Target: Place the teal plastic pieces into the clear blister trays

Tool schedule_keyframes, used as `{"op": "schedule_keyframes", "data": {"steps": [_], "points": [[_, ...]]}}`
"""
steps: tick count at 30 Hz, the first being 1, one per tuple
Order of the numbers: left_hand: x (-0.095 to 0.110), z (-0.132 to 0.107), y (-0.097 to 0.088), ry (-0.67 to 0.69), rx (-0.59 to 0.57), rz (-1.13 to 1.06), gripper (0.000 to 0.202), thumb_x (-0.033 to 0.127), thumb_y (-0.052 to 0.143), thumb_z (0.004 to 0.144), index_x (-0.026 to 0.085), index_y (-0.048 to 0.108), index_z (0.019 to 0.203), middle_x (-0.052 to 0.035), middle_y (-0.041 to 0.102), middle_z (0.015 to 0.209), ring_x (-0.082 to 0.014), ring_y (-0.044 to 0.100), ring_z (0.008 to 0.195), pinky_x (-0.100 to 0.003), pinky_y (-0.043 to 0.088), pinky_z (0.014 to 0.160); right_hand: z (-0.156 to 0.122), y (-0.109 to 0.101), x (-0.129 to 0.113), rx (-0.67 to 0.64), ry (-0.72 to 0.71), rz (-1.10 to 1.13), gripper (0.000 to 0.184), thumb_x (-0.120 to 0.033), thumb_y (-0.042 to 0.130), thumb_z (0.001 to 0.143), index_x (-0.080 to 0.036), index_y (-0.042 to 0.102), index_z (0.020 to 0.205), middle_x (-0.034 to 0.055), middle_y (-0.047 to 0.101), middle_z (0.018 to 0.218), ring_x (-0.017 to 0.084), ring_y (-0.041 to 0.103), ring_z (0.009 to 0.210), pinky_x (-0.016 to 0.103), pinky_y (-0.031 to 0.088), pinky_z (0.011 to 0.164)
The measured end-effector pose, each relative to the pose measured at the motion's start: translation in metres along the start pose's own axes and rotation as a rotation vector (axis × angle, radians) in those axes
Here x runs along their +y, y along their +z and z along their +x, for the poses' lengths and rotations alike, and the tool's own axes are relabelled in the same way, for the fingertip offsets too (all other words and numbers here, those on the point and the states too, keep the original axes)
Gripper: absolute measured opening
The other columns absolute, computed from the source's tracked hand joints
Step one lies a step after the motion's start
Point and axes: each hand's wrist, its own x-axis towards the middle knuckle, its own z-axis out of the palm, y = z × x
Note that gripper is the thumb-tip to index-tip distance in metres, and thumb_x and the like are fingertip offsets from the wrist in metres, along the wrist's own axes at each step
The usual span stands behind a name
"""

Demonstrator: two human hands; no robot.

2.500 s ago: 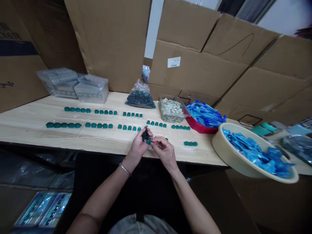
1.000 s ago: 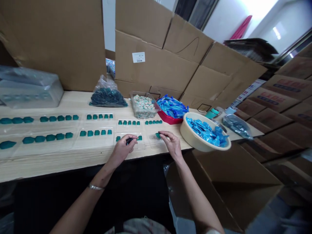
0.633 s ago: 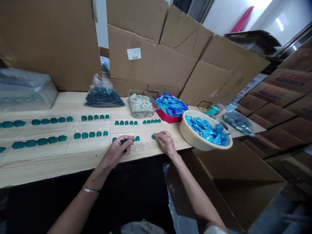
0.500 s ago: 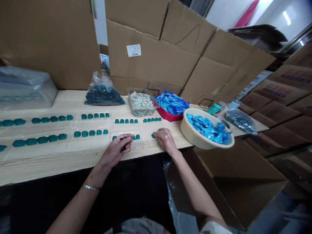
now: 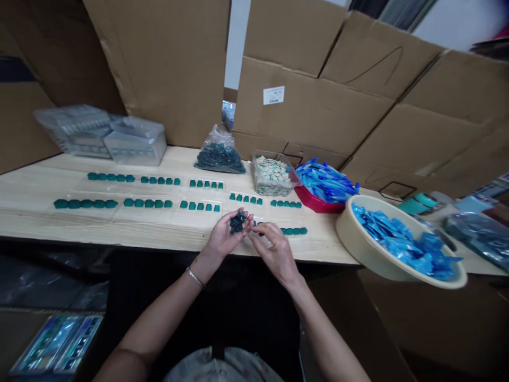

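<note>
Cupped with its palm up, my left hand [image 5: 221, 236] holds a small heap of dark green faceted pieces [image 5: 237, 222] above the table's front edge. My right hand [image 5: 277, 253] is beside it, thumb and fingers pinched together close to the left fingertips. Whatever sits in that pinch is too small to make out. Behind and beside the hands, similar green pieces [image 5: 294, 231] lie in short rows in shallow clear plastic trays. A front tray is partly hidden by my hands. More rows of green pieces [image 5: 148, 203] stretch to the left.
At the back stand a clear bag of dark green pieces [image 5: 220, 157], a clear tub of pale chips [image 5: 272, 175] and a red basin [image 5: 318, 203] of blue pen-like sticks. A cream basin [image 5: 345, 236] of blue packets overhangs the front edge. Clear boxes [image 5: 137, 143] stand left.
My right hand has left the rightmost front tray and come to my left hand. My left hand has turned palm up, showing the green pieces. The view has swung left.
</note>
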Motion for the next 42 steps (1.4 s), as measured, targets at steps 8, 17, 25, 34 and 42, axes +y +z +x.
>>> {"op": "schedule_keyframes", "data": {"steps": [8, 17, 25, 34, 42], "points": [[0.003, 0.0, 0.0, 0.072, 0.034, 0.036, 0.011, 0.011, 0.05, 0.08, 0.013, 0.06, 0.08, -0.0038, 0.063, 0.075, -0.0155, 0.063, 0.079, -0.026, 0.05, 0.072, 0.01, 0.033, 0.001, 0.084, 0.067, 0.193, 0.013, -0.023, 0.056, 0.082, -0.02, 0.065, 0.091, 0.0068, 0.064, 0.095, 0.019, 0.059, 0.091, 0.035, 0.048, 0.081], [-0.001, 0.005, -0.01, 0.145, -0.017, 0.269, 0.016, 0.014, 0.066, 0.072, 0.01, 0.06, 0.087, -0.0026, 0.056, 0.073, -0.0066, 0.053, 0.064, -0.015, 0.042, 0.053, 0.017, 0.017, 0.016, 0.224, 0.58, 0.843, 0.02, -0.03, 0.072, 0.068, -0.017, 0.058, 0.074, 0.0013, 0.067, 0.07, 0.012, 0.061, 0.059, 0.024, 0.049, 0.058], [-0.013, -0.002, -0.005, 0.31, -0.078, 0.673, 0.025, 0.03, 0.066, 0.072, 0.012, 0.056, 0.087, 0.0, 0.052, 0.073, -0.0016, 0.037, 0.049, -0.013, 0.021, 0.038, 0.022, 0.022, 0.022, 0.248, 0.545, 0.711, 0.024, -0.031, 0.069, 0.07, -0.016, 0.061, 0.088, -0.0005, 0.063, 0.066, 0.011, 0.059, 0.056, 0.024, 0.048, 0.055], [-0.013, 0.007, -0.016, 0.6, 0.028, 1.308, 0.021, 0.033, 0.057, 0.078, 0.016, 0.058, 0.091, -0.0023, 0.061, 0.077, -0.0097, 0.053, 0.057, -0.022, 0.043, 0.051, 0.019, 0.023, 0.017, 0.184, 0.273, 0.309, 0.017, -0.028, 0.054, 0.084, -0.019, 0.067, 0.088, 0.0052, 0.061, 0.085, 0.015, 0.059, 0.073, 0.028, 0.05, 0.066], [-0.009, 0.01, -0.022, 0.92, -0.058, 1.62, 0.015, 0.02, 0.049, 0.083, 0.018, 0.06, 0.091, -0.0055, 0.067, 0.091, -0.0164, 0.062, 0.085, -0.03, 0.047, 0.08, 0.016, 0.022, 0.017, 0.169, 0.215, 0.205, 0.016, -0.024, 0.051, 0.086, -0.019, 0.065, 0.09, 0.0049, 0.061, 0.084, 0.015, 0.059, 0.074, 0.027, 0.049, 0.063]]}}
